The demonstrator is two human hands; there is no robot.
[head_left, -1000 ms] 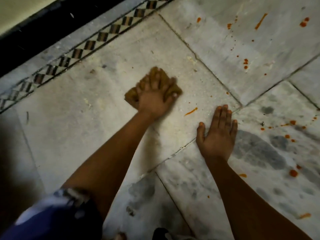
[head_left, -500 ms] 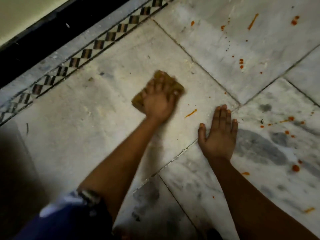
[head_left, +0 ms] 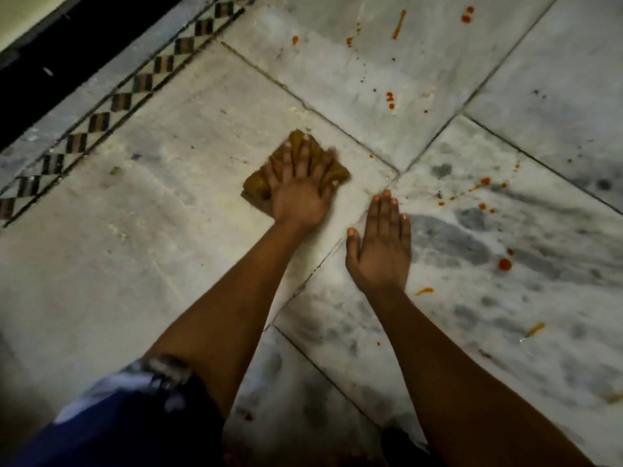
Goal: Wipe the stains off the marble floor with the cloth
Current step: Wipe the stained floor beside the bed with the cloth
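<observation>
My left hand point(head_left: 300, 193) presses flat, fingers spread, on a crumpled brown cloth point(head_left: 258, 188) lying on the pale marble floor point(head_left: 151, 264). A short way to the right, my right hand point(head_left: 381, 254) rests palm down on the floor across a tile joint, fingers straight and together. Orange-red stains dot the tiles to the right: a round blob point(head_left: 504, 264), a small streak point(head_left: 424, 291) beside my right wrist, a pair of drops point(head_left: 390, 100) and a long streak point(head_left: 399, 23) at the far edge.
A checkered border strip point(head_left: 135, 85) runs diagonally at the upper left, with a dark threshold point(head_left: 50, 62) behind it. Blue clothing point(head_left: 118, 429) fills the lower left corner. Dark grey veining marks the tiles on the right.
My left hand has slid the cloth to the right, toward my right hand, over the spot where an orange streak lay. That streak no longer shows. My right hand has stayed planted.
</observation>
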